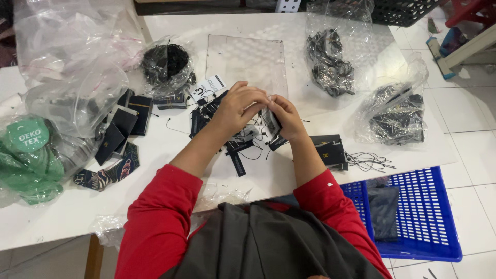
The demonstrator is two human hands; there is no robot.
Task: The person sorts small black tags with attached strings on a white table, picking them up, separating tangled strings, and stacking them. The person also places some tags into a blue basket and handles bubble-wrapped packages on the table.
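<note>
Closest to me I see red sleeves over a dark grey apron (268, 243), and just right of them a blue slotted plastic basket (429, 217) standing on the tiled floor with a dark folded piece inside. Above the sleeves, over the white table (62, 217), my left hand (238, 107) and my right hand (285, 118) meet, fingertips touching. Both are closed in a pinch on a small black rectangular card tag (272, 123), which sits upright between them above the table's middle; how the left fingertips lie on it I cannot quite tell. Beneath the hands lies a loose scatter of black tags and thin black string loops (243, 147). Just right of the right wrist rests a short stack of black cards (329, 151), with a bundle of black strings (368, 161) beside it. To the left lie dark patterned fabric labels (108, 174), black folded cards (124, 126), and a clear bag of green round tags (28, 160). Farther out are a flat clear plastic sheet (248, 59), a clear bag of black cord (166, 64), a clear bag of dark strings (330, 62), another clear bag of black pieces (398, 116), and large crumpled clear bags (72, 46) at the far left.
</note>
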